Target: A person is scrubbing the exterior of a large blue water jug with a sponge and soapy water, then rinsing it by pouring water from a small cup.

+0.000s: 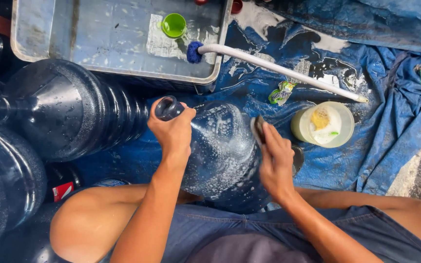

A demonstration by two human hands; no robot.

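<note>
My left hand (pixel 172 130) grips the neck of the big dark-blue plastic water jug (pixel 222 151) lying across my lap; my right hand (pixel 275 163) pinches a scrub pad (pixel 258 129) against its already sudsy side, unrinsed.

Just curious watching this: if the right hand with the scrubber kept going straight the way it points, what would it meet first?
Probably the soapy side of the water jug, which the right hand already presses its scrubbing pad against; depth is hard to judge.

From my far screen I see a person with two bare arms without sleeves, a bare left hand (pixel 173 130) and right hand (pixel 275 163) without gloves or rings, and blue denim shorts (pixel 230 234) with visible seams.
</note>
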